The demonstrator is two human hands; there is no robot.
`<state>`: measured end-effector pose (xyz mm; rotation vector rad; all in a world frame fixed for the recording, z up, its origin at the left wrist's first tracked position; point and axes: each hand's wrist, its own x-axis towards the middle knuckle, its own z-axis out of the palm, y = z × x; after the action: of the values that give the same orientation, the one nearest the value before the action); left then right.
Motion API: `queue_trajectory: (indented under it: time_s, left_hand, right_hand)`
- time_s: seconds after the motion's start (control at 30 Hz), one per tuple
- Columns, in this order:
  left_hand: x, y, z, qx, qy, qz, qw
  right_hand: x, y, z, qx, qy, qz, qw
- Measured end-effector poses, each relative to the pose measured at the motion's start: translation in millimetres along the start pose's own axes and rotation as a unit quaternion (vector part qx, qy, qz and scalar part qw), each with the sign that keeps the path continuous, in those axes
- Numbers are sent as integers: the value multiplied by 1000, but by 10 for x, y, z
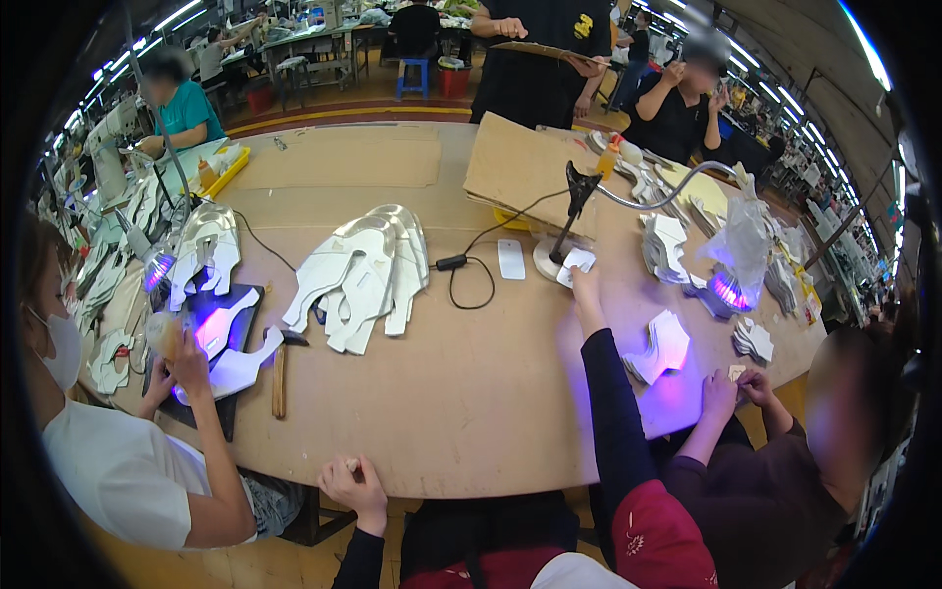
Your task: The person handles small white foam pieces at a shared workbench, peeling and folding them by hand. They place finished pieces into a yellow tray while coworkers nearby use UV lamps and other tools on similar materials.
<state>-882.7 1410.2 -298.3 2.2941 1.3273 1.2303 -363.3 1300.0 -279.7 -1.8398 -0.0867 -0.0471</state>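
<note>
My right hand (586, 287) reaches across the table to the foot of a black lamp stand, its fingers on a small white piece (579, 261) like a card or slip. The round pale lamp base (547, 257) is just beside it. Near the table's front edge my left hand (355, 488) is curled closed around a small beige thing (351, 464) that I cannot make out. A white rectangular card (511, 259) lies left of the lamp base. Farther left, a fanned pile of white cut shoe-upper pieces (363, 275) rests on the table.
At left a co-worker handles white pieces on a dark board (234, 402), near a wooden-handled hammer (279, 383). Another co-worker sits at right, by stacked white pieces (659, 348) and a purple-lit lamp (728, 293). Cardboard sheets (520, 172) and a black cord switch (451, 262) lie beyond.
</note>
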Motion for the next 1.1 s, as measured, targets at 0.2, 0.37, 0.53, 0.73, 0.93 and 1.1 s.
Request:
queue_trajectory:
  time_s: [0.2,0.37,0.53,0.73,0.93,1.1]
  left_hand:
    - [-3,28,-16,5,-7,-17,1000]
    - [-1,10,-24,1,-8,7,1000]
    - [-37,-25,-8,-1,-7,6,1000]
    - [-52,-56,18,-3,11,11,1000]
    - [-57,-65,35,-25,31,15,999]
    - [-60,-87,46,-39,55,17,998]
  right_hand:
    - [499,84,385,-162,75,-49,983]
    - [450,-24,361,-261,55,-70,961]
    - [156,-145,155,-320,48,-150,934]
    - [-147,-161,-112,-151,72,-170,971]
    - [-1102,38,-270,-42,20,-168,985]
    - [-1788,-115,-276,-35,-94,-239,966]
